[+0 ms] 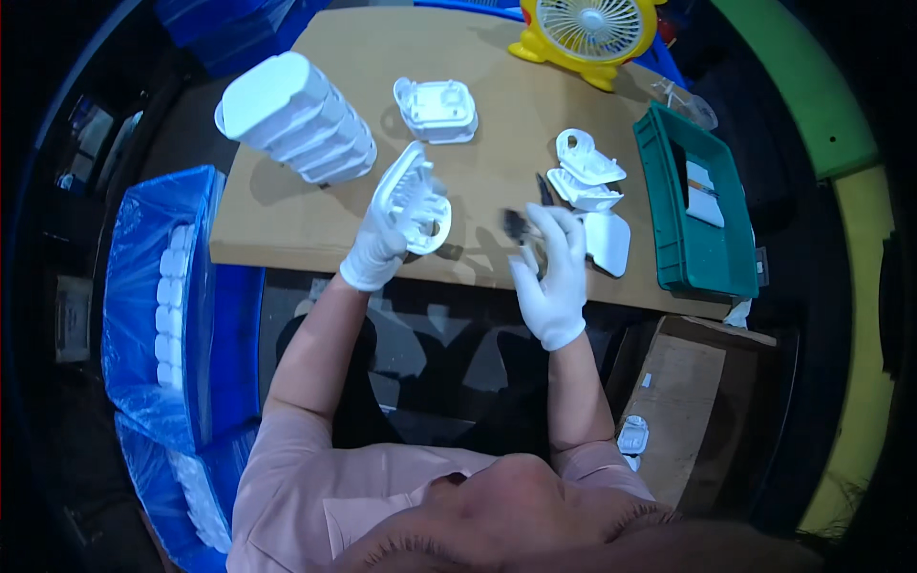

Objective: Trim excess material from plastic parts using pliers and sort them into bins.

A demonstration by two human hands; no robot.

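Note:
My left hand [375, 253], in a white glove, holds up a white plastic housing [409, 196] with a round ring at its lower end. Its ribbed inner side is turned toward the right. My right hand [552, 286], also gloved, pinches a small tool with a dark, bushy-looking tip [516, 225], apart from the housing. Motion blurs that tip, so its exact kind is unclear. Just beyond my right hand lie an opened white housing [587, 172], a flat white cover [608, 243] and a thin dark tool [543, 188].
A tall stack of white housings [296, 119] stands at the table's left, with another housing [439, 112] at the far middle. Right are a green crate [669, 224] and a yellow fan [589, 24]. Lined blue bins [134, 286] flank the table; a cardboard box [683, 420] sits lower right.

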